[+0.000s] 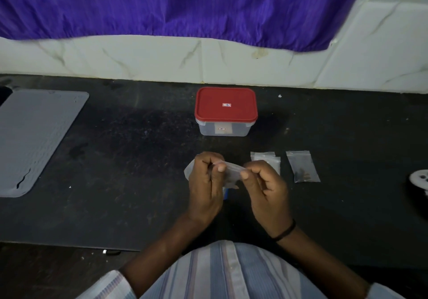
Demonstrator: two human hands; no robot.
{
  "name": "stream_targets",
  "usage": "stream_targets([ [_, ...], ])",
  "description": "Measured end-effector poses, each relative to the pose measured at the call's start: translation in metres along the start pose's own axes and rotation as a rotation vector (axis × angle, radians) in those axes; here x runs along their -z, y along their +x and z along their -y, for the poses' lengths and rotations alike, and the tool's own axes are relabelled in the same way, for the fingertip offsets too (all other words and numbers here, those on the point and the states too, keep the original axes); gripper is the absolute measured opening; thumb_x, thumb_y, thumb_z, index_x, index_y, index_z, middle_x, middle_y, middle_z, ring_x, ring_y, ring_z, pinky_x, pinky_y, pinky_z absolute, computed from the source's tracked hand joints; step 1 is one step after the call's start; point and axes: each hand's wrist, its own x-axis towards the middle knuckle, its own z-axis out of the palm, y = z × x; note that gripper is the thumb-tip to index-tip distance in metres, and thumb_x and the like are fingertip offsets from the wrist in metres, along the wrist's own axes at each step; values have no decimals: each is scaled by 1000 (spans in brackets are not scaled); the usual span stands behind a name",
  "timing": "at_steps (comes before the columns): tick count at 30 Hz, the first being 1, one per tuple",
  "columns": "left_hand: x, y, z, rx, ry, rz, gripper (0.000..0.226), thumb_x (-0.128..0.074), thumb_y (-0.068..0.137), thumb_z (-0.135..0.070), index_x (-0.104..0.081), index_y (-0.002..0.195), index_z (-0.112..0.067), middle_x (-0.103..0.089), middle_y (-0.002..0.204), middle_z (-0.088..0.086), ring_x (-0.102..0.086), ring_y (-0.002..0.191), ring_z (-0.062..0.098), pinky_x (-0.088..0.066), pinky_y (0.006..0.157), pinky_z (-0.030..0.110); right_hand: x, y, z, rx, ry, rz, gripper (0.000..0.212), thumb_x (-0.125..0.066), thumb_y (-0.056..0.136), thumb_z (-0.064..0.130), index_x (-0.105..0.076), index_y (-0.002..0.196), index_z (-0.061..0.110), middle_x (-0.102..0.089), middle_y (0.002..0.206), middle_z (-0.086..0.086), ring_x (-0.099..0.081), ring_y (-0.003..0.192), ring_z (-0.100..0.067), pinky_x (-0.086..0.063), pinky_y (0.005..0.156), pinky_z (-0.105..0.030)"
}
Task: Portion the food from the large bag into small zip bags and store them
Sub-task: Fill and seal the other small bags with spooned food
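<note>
1. Left hand (205, 182) and right hand (266, 187), fingers curled, both pinch one small clear zip bag (230, 171) held above the dark tabletop (129, 159).
2. Just right of the hands: two overlapped zip bags (266, 157), then a filled zip bag (302, 169) holding dark bits, all flat.
3. Behind: a lidded red-topped container (225, 111).
4. Far left: a grey mat (34, 136).

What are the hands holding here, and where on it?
Both hands, left and right, pinch a small clear zip bag along its top edge.
</note>
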Motion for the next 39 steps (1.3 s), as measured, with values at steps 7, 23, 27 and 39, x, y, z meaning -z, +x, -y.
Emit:
stream_targets([
  [7,-37,15,0,248,-76,318,7,-58,100,-15,-64,101,-12,-68,89,-6,-67,81,9,-54,70,26,23,5,-14,-175,63,-311,12,-44,95,30,-52,88,24,-57,80,0,-58,72,-14,-50,64,-25],
  [23,-166,35,40,951,-150,416,16,-57,97,-15,-62,86,-6,-63,75,11,-62,62,16,-53,57,29,113,38,-115,-492,-337,-296,25,-44,101,28,-55,84,14,-55,67,4,-51,55,0,-39,49,-11],
  [27,-191,48,54,911,70,499,15,-56,94,-13,-61,80,-11,-60,71,7,-56,57,11,-49,50,24,140,49,-144,-566,-590,-120,31,-36,102,36,-52,86,16,-60,76,-2,-58,68,-19,-49,60,-34],
  [39,-216,60,76,690,527,744,16,-71,89,-26,-66,76,-18,-69,70,4,-73,67,24,-63,65,36,148,45,-186,-597,-890,-41,18,-49,96,28,-61,104,17,-52,107,-4,-60,88,-26,-45,66,-32],
])
